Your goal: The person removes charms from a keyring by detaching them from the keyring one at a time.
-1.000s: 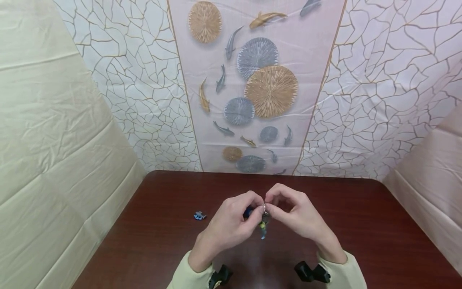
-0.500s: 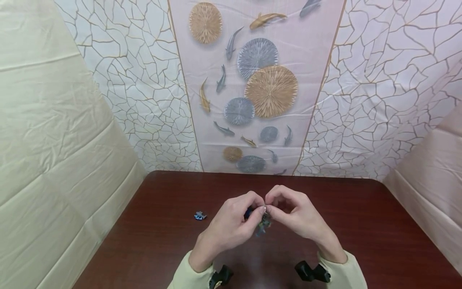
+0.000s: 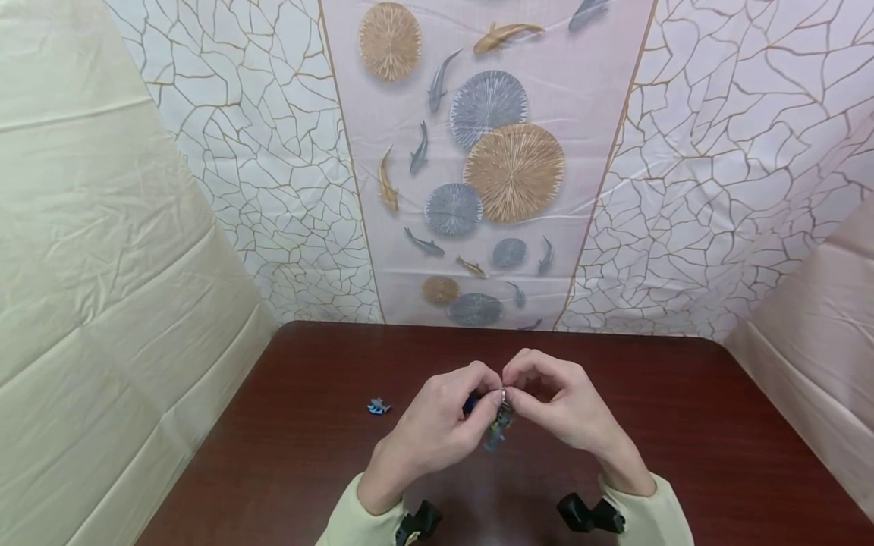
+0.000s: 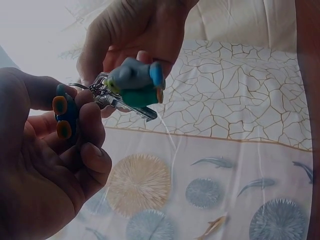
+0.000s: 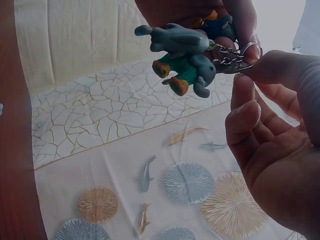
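Observation:
Both hands meet above the table, fingertips almost together at a metal split ring [image 5: 251,50]. My right hand [image 3: 567,402] pinches the ring between thumb and forefinger. My left hand [image 3: 440,413] pinches the ring's other side, and a blue figurine [image 4: 65,114] with orange feet is tucked in its curled fingers. From short chains [image 5: 227,55] on the ring hang a grey dolphin-like figurine [image 5: 180,40] and a green-clothed, elephant-headed figurine [image 5: 187,72] with orange feet. A flat metal piece [image 4: 135,109] lies behind them in the left wrist view, its kind partly hidden.
On the dark red-brown table [image 3: 307,470], left of the hands, lies a small blue and grey figurine [image 3: 378,406]. Patterned cloth [image 3: 471,227] hangs behind the table's far edge, and pale cloth [image 3: 102,303] slopes along the left.
The dangling figurines have swung and turned below the ring, shifting slightly left. Both hands have hardly moved and keep their pinch. The figurine on the table stays put.

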Motion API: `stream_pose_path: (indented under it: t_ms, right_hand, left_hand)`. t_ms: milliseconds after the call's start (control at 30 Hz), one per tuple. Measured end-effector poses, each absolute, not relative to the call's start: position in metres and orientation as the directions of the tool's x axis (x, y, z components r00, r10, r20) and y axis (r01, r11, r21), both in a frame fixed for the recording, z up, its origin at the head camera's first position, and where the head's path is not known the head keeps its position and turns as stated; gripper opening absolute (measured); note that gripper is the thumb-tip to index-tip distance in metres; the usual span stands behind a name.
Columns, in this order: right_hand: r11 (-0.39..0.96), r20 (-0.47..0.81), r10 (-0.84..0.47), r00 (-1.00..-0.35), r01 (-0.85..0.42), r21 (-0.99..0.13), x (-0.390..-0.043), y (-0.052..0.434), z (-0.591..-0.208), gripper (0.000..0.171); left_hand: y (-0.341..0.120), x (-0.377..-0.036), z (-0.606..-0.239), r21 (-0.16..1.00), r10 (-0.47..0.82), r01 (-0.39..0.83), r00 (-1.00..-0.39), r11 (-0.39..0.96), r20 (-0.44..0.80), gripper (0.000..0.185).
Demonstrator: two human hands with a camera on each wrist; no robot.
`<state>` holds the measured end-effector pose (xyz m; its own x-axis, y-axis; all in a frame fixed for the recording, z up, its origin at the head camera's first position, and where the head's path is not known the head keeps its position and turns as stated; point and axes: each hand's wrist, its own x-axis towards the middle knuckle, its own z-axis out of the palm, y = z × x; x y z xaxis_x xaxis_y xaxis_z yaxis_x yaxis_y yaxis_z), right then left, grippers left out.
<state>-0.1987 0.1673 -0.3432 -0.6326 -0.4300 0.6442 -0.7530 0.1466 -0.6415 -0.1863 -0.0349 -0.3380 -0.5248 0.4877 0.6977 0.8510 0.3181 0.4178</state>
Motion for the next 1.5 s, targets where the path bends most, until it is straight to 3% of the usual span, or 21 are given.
stream_pose_path:
  t_ms: [433,733,1167,1367,1500]
  right_hand:
    - [0.019,0.669,-0.446,-0.594,-0.754,-0.657,-0.2006,0.1680,-0.3438,0.029]
    - [0.011,0.638,-0.467,-0.612,-0.726,-0.688,-0.2003,0.1722,-0.3438,0.033]
    - [0.035,0.609,-0.481,-0.631,-0.707,-0.706,-0.2014,0.1756,-0.3419,0.033]
    - [0.045,0.597,-0.478,-0.645,-0.697,-0.716,-0.2009,0.1751,-0.3406,0.031]
    - [0.058,0.584,-0.469,-0.662,-0.684,-0.728,-0.2003,0.1750,-0.3408,0.030]
  left_hand:
    - [-0.0353,-0.1851,-0.3375,0.440,0.485,0.840,-0.543,0.318,0.686,0.003]
    - [-0.0369,-0.1849,-0.3375,0.306,0.519,0.898,-0.434,0.317,0.736,0.005]
    - [-0.0372,-0.1837,-0.3354,0.248,0.551,0.919,-0.384,0.307,0.741,0.005]
    - [-0.0396,-0.1839,-0.3335,0.158,0.557,0.928,-0.333,0.338,0.761,0.007]
    - [-0.0411,-0.1842,-0.3335,0.137,0.560,0.922,-0.333,0.363,0.759,0.007]
